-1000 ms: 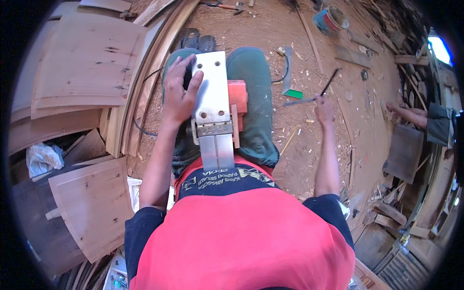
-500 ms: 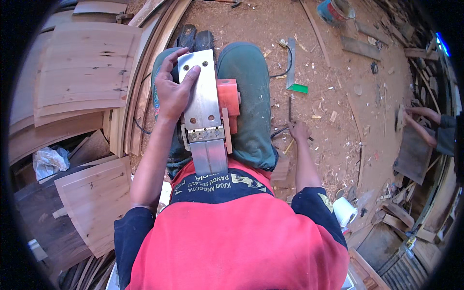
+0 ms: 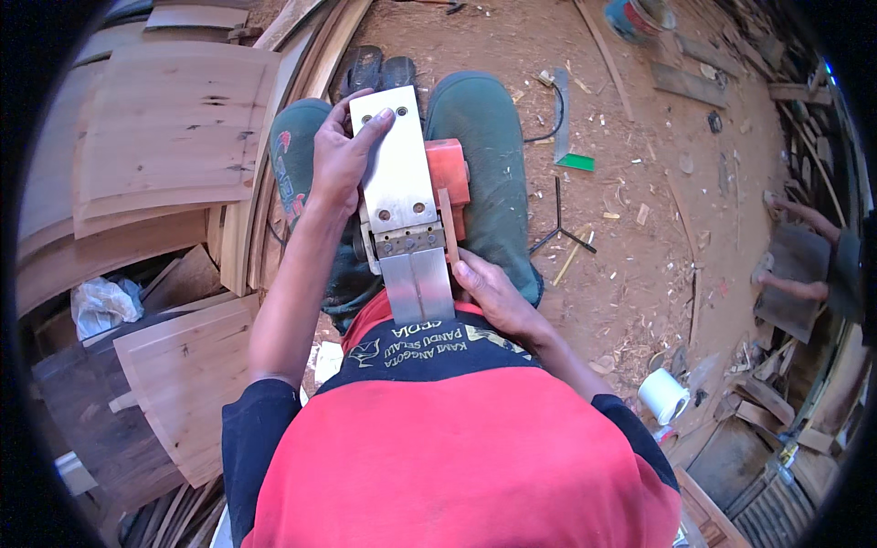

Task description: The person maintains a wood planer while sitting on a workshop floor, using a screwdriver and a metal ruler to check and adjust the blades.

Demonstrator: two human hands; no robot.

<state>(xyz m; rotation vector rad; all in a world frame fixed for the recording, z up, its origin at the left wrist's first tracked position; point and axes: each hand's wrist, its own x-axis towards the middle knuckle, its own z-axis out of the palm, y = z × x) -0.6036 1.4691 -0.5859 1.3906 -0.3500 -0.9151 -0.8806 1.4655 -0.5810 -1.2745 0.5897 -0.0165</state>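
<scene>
An electric planer [image 3: 395, 151] rests upside down across my lap between my knees, its bare metal sole facing up and its orange body [image 3: 448, 173] on the right side. Around the far part of the sole is my left hand [image 3: 340, 164], closed, with the thumb lying on the metal. My right hand [image 3: 489, 290] closes on the planer's near right side by the cutter head [image 3: 411, 243], beside a thin brown strip [image 3: 448, 226]; its fingers are partly hidden underneath. A black three-armed wrench [image 3: 559, 228] lies on the floor to the right, next to a thin yellowish stick [image 3: 571, 258].
Wooden panels [image 3: 174, 128] are stacked at the left. A try square with a green handle [image 3: 575, 162] lies on the shaving-strewn floor, and a bucket [image 3: 630, 18] stands far right. Another person's hands [image 3: 790, 288] are at a dark board [image 3: 793, 260]. A white cup-shaped container [image 3: 663, 395] sits near right.
My right hand has left the three-armed wrench on the floor and come left to the planer's near side. My left hand keeps its hold on the planer.
</scene>
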